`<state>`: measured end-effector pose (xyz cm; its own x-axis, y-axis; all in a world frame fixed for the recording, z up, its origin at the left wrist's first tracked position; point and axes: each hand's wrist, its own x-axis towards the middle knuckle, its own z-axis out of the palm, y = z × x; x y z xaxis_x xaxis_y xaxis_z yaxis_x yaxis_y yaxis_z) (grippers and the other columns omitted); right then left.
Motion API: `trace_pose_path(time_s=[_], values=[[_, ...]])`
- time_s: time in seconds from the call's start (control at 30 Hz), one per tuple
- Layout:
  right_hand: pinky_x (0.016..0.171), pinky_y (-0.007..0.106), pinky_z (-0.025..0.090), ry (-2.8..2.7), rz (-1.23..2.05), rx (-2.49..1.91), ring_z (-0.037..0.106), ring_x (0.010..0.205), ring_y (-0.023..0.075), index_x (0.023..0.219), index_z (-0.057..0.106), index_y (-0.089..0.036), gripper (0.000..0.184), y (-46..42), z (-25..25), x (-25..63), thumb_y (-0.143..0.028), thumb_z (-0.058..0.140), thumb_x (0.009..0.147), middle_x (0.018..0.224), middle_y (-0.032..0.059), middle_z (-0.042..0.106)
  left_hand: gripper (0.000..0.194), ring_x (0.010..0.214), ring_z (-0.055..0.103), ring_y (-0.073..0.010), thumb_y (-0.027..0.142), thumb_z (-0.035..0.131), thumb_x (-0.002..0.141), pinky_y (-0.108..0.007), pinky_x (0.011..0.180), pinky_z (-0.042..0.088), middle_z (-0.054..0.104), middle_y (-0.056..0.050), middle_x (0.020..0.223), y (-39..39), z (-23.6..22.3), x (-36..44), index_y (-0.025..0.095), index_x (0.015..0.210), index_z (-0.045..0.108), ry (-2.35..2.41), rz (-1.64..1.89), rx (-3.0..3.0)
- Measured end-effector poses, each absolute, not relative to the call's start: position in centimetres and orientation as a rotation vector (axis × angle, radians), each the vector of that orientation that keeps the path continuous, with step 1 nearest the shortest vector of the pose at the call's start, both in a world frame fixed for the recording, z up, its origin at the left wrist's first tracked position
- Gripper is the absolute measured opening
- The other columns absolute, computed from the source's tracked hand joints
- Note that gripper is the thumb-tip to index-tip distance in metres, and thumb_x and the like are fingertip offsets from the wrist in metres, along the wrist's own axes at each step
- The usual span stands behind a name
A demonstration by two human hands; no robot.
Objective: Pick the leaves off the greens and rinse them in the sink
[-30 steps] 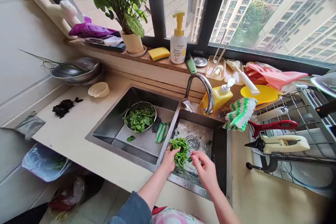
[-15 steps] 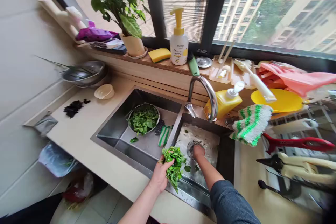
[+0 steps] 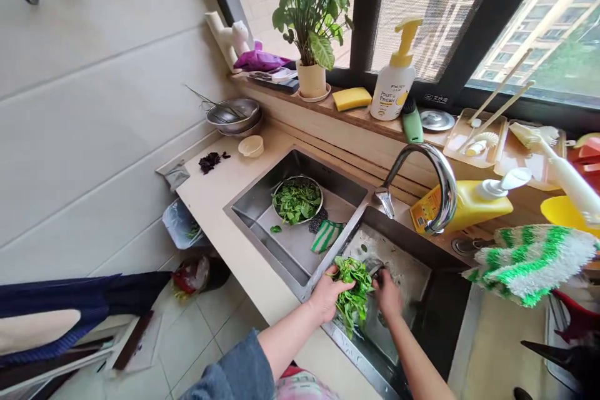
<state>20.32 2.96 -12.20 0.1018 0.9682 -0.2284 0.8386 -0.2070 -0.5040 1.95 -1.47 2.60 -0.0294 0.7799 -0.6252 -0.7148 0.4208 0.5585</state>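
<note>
Left hand (image 3: pixel 327 295) grips a leafy bunch (image 3: pixel 351 301) (right hand (image 3: pixel 390 297): hold unclear), remaining outside the bowl (image 3: pixel 322 202) already heaped with leaves (image 3: pixel 295 200).

Bright green leafy bunch (image 3: pixel 356 297), loose, drooping, above sink basin (image 3: pixel 415 267)

From here I see bright green on the bunch (image 3: pixel 354 300), deeper green on the leaves (image 3: pixel 296 200), green and white stripes on both cloth (image 3: pixel 328 235) and towel (image 3: pixel 539 256), a cream tabletop (image 3: pixel 215 194), a yellow sponge (image 3: pixel 352 99), and a slate-blue sleeve (image 3: pixel 239 369).
</note>
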Motion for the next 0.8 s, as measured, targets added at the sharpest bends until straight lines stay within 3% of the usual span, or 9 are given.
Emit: trace_pose_path(time_s=[0.1,0.17,0.6,0.8], values=[[0.070,0.035,0.043,-1.665,0.759,-1.920,0.057,0.085,0.0252,0.099,0.056,-0.018,0.039,0.5,-10.4,21.2,-0.044,0.046,0.072,0.098,0.0110,0.061,0.045,0.088,0.062,-0.0242,0.017,0.080,0.045,-0.036,0.086,0.043,0.069,-0.008,0.090,-1.8,2.6,2.0,0.014,0.087,0.063,1.059,1.201,0.084],[0.075,0.035,0.042,-1.550,0.693,-1.848,0.052,0.095,0.0258,0.095,0.056,-0.017,0.038,-1.2,-9.2,21.6,-0.045,0.048,0.070,0.102,0.0116,0.058,0.045,0.086,0.063,-0.0234,0.017,0.080,0.046,-0.036,0.086,0.043,0.069,-0.008,0.087,-1.9,2.4,2.0,0.015,0.088,0.063,1.061,1.200,0.080],[0.066,0.030,0.042,-1.372,0.541,-1.911,0.053,0.086,0.0225,0.094,0.057,-0.017,0.040,-5.6,-2.8,26.1,-0.049,0.050,0.073,0.094,0.0102,0.058,0.047,0.078,0.065,-0.0242,0.019,0.079,0.048,-0.040,0.075,0.049,0.069,-0.005,0.078,-2.2,1.4,3.0,0.017,0.091,0.058,0.970,1.177,-0.003],[0.085,0.039,0.038,-1.496,0.037,-1.956,0.049,0.093,0.0265,0.092,0.060,-0.016,0.045,-9.0,-0.1,28.8,-0.056,0.046,0.075,0.088,0.0111,0.061,0.043,0.077,0.065,-0.0231,0.017,0.079,0.049,-0.037,0.071,0.050,0.069,-0.003,0.075,-2.0,1.0,3.8,0.018,0.087,0.058,0.899,1.186,-0.103]])
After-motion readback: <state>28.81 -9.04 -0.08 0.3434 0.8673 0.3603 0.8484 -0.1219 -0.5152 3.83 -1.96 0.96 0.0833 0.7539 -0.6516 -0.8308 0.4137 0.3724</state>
